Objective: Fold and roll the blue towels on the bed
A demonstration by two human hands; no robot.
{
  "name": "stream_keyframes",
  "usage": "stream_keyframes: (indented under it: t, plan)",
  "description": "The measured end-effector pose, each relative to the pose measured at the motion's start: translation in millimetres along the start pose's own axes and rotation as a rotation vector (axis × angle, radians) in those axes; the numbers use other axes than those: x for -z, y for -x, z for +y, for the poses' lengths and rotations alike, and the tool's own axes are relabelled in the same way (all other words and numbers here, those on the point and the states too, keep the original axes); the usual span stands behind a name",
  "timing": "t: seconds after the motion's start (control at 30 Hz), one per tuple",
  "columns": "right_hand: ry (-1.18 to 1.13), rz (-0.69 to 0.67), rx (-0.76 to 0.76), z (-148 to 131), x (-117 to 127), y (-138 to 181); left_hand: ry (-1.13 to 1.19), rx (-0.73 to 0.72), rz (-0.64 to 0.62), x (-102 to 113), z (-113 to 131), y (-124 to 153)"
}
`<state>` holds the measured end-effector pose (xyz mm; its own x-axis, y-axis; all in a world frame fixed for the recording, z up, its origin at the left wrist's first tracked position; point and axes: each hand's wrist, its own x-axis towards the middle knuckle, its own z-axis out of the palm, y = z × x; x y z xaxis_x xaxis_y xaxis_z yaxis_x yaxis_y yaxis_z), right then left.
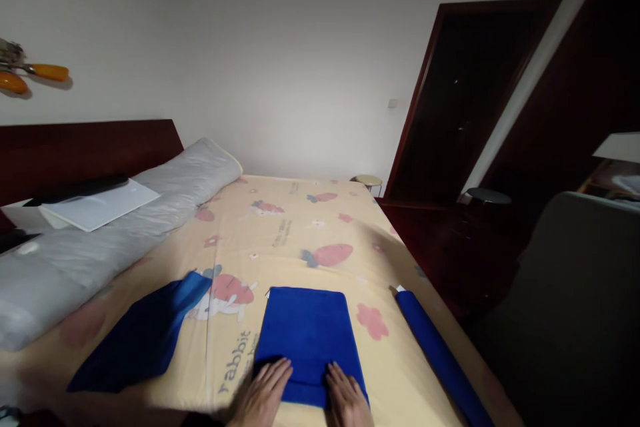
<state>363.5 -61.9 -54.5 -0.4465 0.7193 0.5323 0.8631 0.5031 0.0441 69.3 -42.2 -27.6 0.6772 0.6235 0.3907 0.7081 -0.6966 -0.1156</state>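
Observation:
A blue towel-like cloth [311, 327], folded into a neat rectangle, lies flat on the bed in front of me. Its near edge shows a narrow folded strip with a crease above it. My left hand [265, 390] rests on the cloth's near left corner, fingers stretched forward. On the near right corner lies my right hand [347, 397], its fingers also extended over the cloth. The thumbs and palms are partly out of sight. To the right is a rolled blue cloth [440, 353] with a white tag at its far end. A loose, crumpled blue cloth [145, 333] lies to the left.
The bed's yellow patterned sheet [280, 240] spreads under everything. A long grey pillow [165, 203] bearing white papers [103, 203] lines the headboard [90, 147]. Beyond the bed's right edge stand a dark chair back [565, 307], a stool [489, 196] and a door [470, 100].

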Motion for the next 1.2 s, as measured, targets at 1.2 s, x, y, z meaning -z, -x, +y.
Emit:
stream_keyframes:
  t: [1.2]
  plan:
    - [-0.112, 0.015, -0.031, 18.9, 5.8, 23.0, 0.087, 0.053, -0.240, -2.6, -15.0, 13.4]
